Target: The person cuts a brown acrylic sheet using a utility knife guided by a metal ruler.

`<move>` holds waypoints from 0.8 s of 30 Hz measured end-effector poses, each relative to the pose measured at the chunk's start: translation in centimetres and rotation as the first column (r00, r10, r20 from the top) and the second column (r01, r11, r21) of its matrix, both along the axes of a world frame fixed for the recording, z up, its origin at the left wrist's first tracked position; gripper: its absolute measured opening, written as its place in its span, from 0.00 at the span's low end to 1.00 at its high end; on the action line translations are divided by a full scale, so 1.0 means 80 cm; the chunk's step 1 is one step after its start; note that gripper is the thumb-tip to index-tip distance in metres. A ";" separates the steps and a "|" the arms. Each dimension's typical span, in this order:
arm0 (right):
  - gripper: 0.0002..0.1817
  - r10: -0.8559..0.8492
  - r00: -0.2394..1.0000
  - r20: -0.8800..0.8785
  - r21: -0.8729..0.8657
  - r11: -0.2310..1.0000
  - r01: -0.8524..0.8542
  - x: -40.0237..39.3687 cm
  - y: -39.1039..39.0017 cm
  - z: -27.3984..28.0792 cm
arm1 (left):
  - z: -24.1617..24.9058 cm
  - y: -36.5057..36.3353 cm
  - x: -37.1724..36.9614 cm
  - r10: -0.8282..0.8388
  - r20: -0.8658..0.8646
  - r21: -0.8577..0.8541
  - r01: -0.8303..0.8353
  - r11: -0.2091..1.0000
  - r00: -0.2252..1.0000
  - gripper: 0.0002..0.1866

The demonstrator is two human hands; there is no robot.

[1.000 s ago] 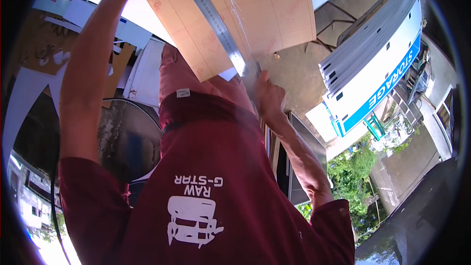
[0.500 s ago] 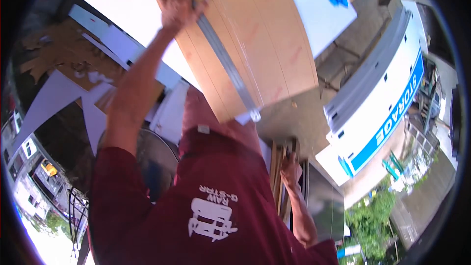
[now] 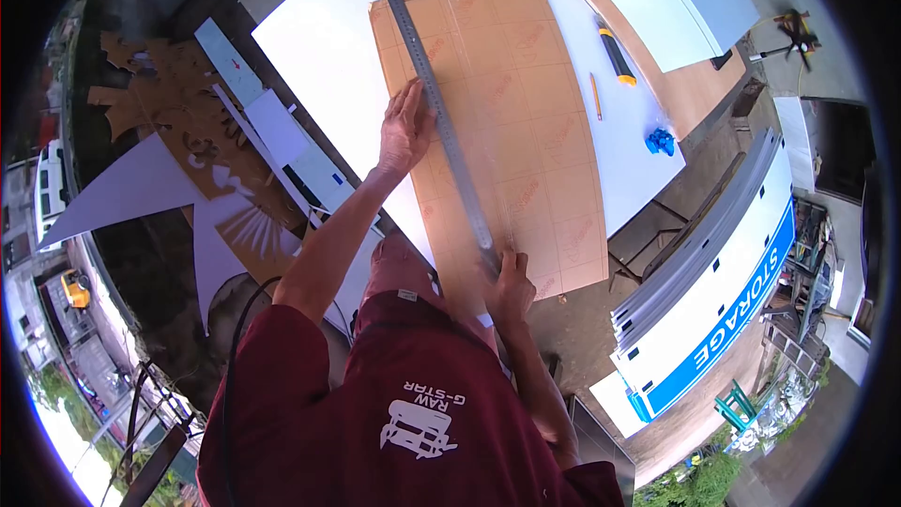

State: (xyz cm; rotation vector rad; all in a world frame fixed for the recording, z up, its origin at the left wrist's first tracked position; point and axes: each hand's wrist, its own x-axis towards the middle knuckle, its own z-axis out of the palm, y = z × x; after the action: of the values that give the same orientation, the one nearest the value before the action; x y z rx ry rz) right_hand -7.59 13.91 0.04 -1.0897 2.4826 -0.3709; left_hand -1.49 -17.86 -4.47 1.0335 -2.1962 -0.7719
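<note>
A long metal ruler lies lengthwise over a brown sheet with grid lines. My left hand rests flat at the sheet's left side, fingertips against the ruler's edge. Near the ruler's lower end, my right hand is closed with its fingers curled; what it grips is blurred and too small to tell. Under the brown sheet is a larger white sheet.
A yellow-black cutter, a pencil and a crumpled blue item lie to the right. Beyond them is a white panel. Brown and white offcuts lie at left; a STORAGE sign stands at right.
My right hand has come up from beside my body to the ruler's lower end. My left hand is lower in view, its fingers closer together. More of the sheets shows.
</note>
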 end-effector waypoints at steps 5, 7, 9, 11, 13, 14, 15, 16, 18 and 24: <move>0.22 0.061 0.998 0.017 0.004 0.998 -0.061 -0.007 -0.002 -0.016 | 0.032 0.011 0.055 0.273 -0.035 0.471 -0.225 0.853 0.961 0.19; 0.20 0.041 0.999 0.004 0.004 0.999 -0.041 -0.008 -0.010 -0.010 | 0.018 0.021 0.085 0.268 -0.029 0.654 -0.184 0.734 0.963 0.19; 0.19 0.002 1.000 -0.029 -0.029 1.000 -0.002 -0.010 -0.018 -0.005 | 0.023 0.038 0.104 0.267 -0.060 0.814 -0.108 0.570 0.962 0.21; 0.16 -0.065 0.998 -0.019 0.043 0.997 0.066 -0.019 -0.030 -0.001 | 0.030 0.055 0.110 0.278 -0.010 0.898 -0.114 0.425 0.961 0.22; 0.14 -0.104 0.994 -0.041 0.044 0.993 0.106 -0.029 -0.035 0.004 | 0.037 0.068 0.111 0.254 -0.010 0.935 -0.081 0.345 0.967 0.23; 0.14 -0.113 0.991 -0.068 0.004 0.994 0.113 -0.039 -0.044 0.002 | 0.039 0.072 0.109 0.237 -0.010 0.951 -0.064 0.303 0.972 0.23; 0.14 -0.125 0.988 -0.095 -0.037 0.992 0.122 -0.052 -0.052 -0.001 | 0.037 0.073 0.106 0.255 -0.021 0.951 -0.059 0.302 0.967 0.23; 0.14 -0.113 0.987 -0.112 -0.102 0.990 0.102 -0.067 -0.058 -0.005 | 0.035 0.076 0.104 0.271 -0.028 0.953 -0.056 0.298 0.962 0.23; 0.13 -0.117 0.986 -0.119 -0.155 0.983 0.098 -0.099 -0.071 -0.011 | 0.033 0.075 0.103 0.286 -0.033 0.962 -0.048 0.269 0.958 0.23; 0.16 -0.164 0.951 -0.262 -0.171 0.978 0.122 -0.199 -0.107 -0.033 | 0.048 0.061 0.108 0.051 0.133 0.976 -0.139 0.165 0.990 0.23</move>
State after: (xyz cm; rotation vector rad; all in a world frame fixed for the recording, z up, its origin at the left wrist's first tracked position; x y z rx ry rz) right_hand -23.54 5.36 -2.58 -1.0854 2.8304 -0.4894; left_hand 7.14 -12.98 -0.64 1.7548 -1.3771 -2.3148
